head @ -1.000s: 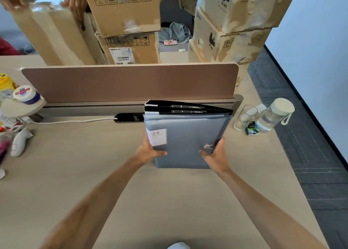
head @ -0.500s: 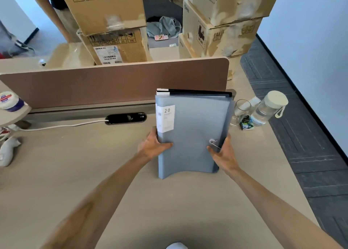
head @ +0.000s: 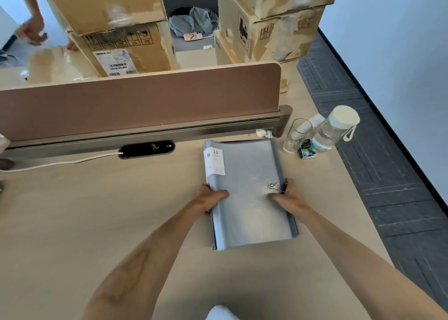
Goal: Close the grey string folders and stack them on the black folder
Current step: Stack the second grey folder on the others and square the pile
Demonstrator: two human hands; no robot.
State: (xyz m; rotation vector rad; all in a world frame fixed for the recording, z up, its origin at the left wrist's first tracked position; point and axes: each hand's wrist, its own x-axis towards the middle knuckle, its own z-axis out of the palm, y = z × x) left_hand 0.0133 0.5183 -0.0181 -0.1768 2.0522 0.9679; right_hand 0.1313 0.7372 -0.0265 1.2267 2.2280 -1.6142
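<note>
A stack of grey string folders lies flat on the desk, the top one closed, with a white "20" label and a metal string button near its right edge. Only a thin dark edge of the black folder shows beneath the stack along its left side. My left hand grips the stack's left edge, thumb on top. My right hand grips the right edge just below the button, thumb on the cover.
A brown divider panel on a metal rail runs across the desk behind the folders. An empty glass, a small carton and a water bottle stand to the right. Cardboard boxes are stacked beyond. Another person's hand is at far left.
The stack was held up and tilted toward me; it has been lowered and now lies flat on the desk. Both hands kept their hold on its sides.
</note>
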